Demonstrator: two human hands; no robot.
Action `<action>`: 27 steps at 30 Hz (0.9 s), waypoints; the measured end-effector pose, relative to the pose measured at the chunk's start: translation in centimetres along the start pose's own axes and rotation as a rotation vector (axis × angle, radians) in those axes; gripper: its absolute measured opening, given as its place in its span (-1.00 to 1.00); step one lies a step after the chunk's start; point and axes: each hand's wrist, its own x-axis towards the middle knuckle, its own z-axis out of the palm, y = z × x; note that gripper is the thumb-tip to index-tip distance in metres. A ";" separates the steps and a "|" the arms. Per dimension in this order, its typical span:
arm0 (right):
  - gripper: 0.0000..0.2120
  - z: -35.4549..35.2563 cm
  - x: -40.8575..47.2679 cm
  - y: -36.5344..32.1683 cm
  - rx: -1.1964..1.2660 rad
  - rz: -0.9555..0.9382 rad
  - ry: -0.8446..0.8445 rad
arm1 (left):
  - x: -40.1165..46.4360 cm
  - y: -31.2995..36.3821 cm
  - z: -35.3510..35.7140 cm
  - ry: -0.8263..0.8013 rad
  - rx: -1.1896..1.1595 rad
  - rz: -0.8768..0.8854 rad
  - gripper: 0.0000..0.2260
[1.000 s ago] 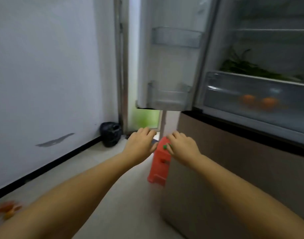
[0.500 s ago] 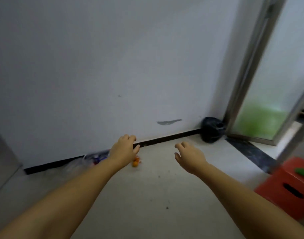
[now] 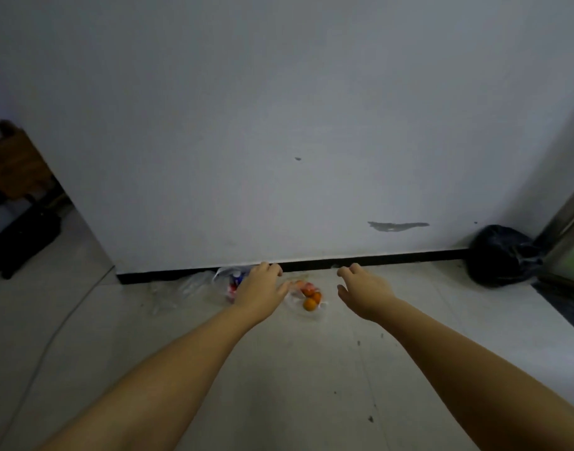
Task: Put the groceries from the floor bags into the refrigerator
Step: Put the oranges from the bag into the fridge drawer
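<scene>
Clear plastic grocery bags (image 3: 184,289) lie on the floor against the wall's black baseboard. Several small oranges (image 3: 311,297) sit in one bag, and a blue, red and white package (image 3: 235,283) shows in another, partly hidden behind my left hand. My left hand (image 3: 262,289) stretches out over the bags, empty, fingers loosely spread. My right hand (image 3: 363,288) reaches forward to the right of the oranges, empty too, fingers apart. The refrigerator is out of view.
A black bag (image 3: 503,255) stands in the corner at the right, beside a metal door frame (image 3: 568,219). A dark doorway with a brown object (image 3: 12,164) opens at the left. A thin cable (image 3: 61,323) runs across the pale floor.
My view has swung left from the open refrigerator to the wall and floor. The red stool has left the frame. Both hands are empty and now reach toward the bags on the floor.
</scene>
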 end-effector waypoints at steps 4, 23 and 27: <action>-0.65 1.3 7.1 1.6 -0.004 -0.026 -0.103 | 5.5 -2.2 1.7 -0.023 0.013 -0.068 -0.71; -0.63 9.0 29.8 8.4 0.071 0.206 -0.356 | 32.2 -9.9 12.2 -0.462 -0.040 0.019 -0.77; -0.63 13.5 34.7 11.6 0.105 0.161 -0.432 | 36.5 -9.7 18.1 -0.534 -0.085 -0.029 -0.80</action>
